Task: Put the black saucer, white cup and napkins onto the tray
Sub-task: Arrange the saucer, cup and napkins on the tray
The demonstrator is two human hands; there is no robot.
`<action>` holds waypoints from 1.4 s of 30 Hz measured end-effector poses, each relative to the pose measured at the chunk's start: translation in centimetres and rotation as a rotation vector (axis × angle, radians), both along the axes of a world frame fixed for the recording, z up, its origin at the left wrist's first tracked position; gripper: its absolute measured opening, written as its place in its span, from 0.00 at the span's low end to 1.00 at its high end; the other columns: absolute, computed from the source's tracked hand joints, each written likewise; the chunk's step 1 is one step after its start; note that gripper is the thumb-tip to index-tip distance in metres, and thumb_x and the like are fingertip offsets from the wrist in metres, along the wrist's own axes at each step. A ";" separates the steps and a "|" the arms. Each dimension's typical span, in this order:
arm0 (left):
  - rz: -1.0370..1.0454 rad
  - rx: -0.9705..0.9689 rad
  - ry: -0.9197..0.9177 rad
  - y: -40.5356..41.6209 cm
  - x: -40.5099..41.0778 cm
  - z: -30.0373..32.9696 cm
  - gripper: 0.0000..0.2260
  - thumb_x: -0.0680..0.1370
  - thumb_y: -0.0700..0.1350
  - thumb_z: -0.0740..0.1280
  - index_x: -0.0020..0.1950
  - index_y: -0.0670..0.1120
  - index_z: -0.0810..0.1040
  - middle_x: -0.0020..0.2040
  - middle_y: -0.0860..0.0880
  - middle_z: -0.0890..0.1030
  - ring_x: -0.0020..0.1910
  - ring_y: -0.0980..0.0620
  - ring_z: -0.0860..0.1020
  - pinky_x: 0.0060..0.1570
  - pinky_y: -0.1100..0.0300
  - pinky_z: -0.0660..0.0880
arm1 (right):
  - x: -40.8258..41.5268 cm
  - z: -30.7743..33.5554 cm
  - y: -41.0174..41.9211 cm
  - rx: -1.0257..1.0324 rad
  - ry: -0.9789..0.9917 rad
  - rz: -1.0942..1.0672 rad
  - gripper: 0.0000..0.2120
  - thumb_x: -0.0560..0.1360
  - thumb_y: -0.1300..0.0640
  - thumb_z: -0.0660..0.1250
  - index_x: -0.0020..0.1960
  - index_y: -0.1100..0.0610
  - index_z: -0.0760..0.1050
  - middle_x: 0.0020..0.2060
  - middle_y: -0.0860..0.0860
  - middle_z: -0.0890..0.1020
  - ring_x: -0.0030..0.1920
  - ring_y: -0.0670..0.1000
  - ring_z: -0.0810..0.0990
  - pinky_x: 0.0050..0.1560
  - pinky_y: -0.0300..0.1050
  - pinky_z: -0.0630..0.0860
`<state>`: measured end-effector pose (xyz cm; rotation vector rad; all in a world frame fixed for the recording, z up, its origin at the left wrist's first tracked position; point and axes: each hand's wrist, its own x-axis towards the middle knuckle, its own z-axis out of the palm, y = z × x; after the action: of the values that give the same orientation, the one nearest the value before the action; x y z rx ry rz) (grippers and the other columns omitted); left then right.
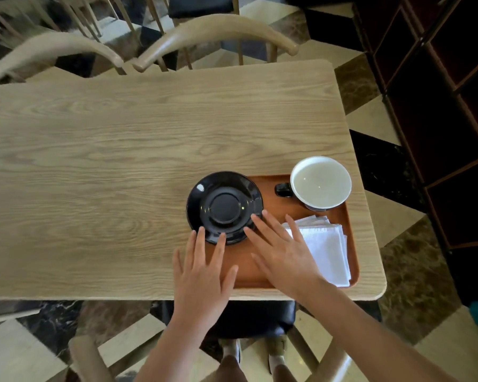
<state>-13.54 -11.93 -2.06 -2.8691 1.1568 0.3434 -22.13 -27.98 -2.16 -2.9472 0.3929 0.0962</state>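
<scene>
Saucer overhangs tray edge — cup, napkins crowd behind

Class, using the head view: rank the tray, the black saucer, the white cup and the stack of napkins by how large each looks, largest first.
1. tray, though partly covered.
2. black saucer.
3. white cup and napkins look about alike; the right hand hides part of the napkins, so I won't rank them.
</scene>
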 end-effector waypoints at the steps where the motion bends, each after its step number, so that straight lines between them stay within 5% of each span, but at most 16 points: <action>1: 0.001 0.009 0.000 0.4 0.2 -0.1 0.28 0.77 0.62 0.40 0.73 0.52 0.60 0.74 0.41 0.63 0.73 0.42 0.60 0.67 0.41 0.60 | 0.2 -0.1 0.1 -0.001 0.016 0.005 0.23 0.75 0.48 0.50 0.64 0.53 0.74 0.65 0.54 0.76 0.68 0.54 0.70 0.65 0.63 0.68; 14: -0.074 -0.034 0.025 3.0 -1.5 -0.7 0.26 0.78 0.60 0.50 0.74 0.53 0.57 0.75 0.42 0.61 0.74 0.45 0.57 0.68 0.48 0.58 | -2.3 -0.1 1.0 -0.058 0.089 0.058 0.24 0.76 0.48 0.49 0.64 0.53 0.73 0.64 0.54 0.77 0.68 0.55 0.70 0.65 0.58 0.57; 19: -0.068 -0.041 0.037 3.3 -1.9 -0.7 0.26 0.78 0.60 0.50 0.74 0.54 0.56 0.75 0.42 0.61 0.74 0.45 0.57 0.68 0.48 0.57 | -2.7 -0.1 1.4 -0.056 0.108 0.048 0.24 0.76 0.47 0.48 0.64 0.53 0.73 0.64 0.53 0.77 0.67 0.55 0.71 0.64 0.61 0.68; 23: -0.068 -0.034 0.032 3.2 -2.1 -0.5 0.26 0.78 0.61 0.43 0.74 0.53 0.57 0.75 0.41 0.61 0.74 0.44 0.57 0.67 0.47 0.58 | -2.8 -0.2 1.5 -0.044 0.081 0.037 0.29 0.80 0.47 0.38 0.64 0.53 0.74 0.63 0.54 0.78 0.67 0.55 0.71 0.62 0.64 0.68; 27: -0.074 -0.083 0.030 2.3 -1.8 0.2 0.27 0.78 0.61 0.44 0.75 0.52 0.56 0.75 0.41 0.59 0.75 0.44 0.55 0.68 0.43 0.60 | -2.8 0.2 1.2 -0.059 -0.102 0.047 0.21 0.76 0.48 0.51 0.62 0.54 0.75 0.62 0.54 0.79 0.66 0.54 0.73 0.63 0.62 0.69; 32: -0.156 -0.270 -0.027 -4.9 -0.1 2.7 0.26 0.77 0.59 0.52 0.72 0.48 0.62 0.74 0.39 0.62 0.74 0.42 0.58 0.67 0.40 0.63 | -2.2 2.9 -3.8 -0.123 -0.435 -0.180 0.16 0.74 0.53 0.62 0.58 0.57 0.78 0.59 0.57 0.80 0.60 0.56 0.77 0.60 0.60 0.72; 37: -0.211 -0.305 -0.071 -13.9 0.9 3.8 0.26 0.76 0.57 0.54 0.68 0.43 0.68 0.70 0.36 0.67 0.70 0.38 0.65 0.64 0.40 0.66 | -2.4 4.1 -10.4 -0.179 -0.305 -0.412 0.19 0.74 0.54 0.61 0.61 0.62 0.73 0.60 0.61 0.77 0.59 0.62 0.76 0.53 0.60 0.74; 42: -0.217 -0.303 0.003 -17.2 0.7 3.8 0.22 0.73 0.53 0.65 0.61 0.40 0.72 0.51 0.42 0.80 0.51 0.42 0.78 0.47 0.51 0.71 | -2.8 4.3 -12.4 0.191 -0.129 -0.657 0.22 0.75 0.55 0.64 0.67 0.55 0.66 0.61 0.55 0.75 0.57 0.57 0.76 0.51 0.54 0.78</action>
<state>-12.83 -29.17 1.76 -2.9409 1.6319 0.1770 -24.89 -40.42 2.12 -2.4744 1.2177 -0.1313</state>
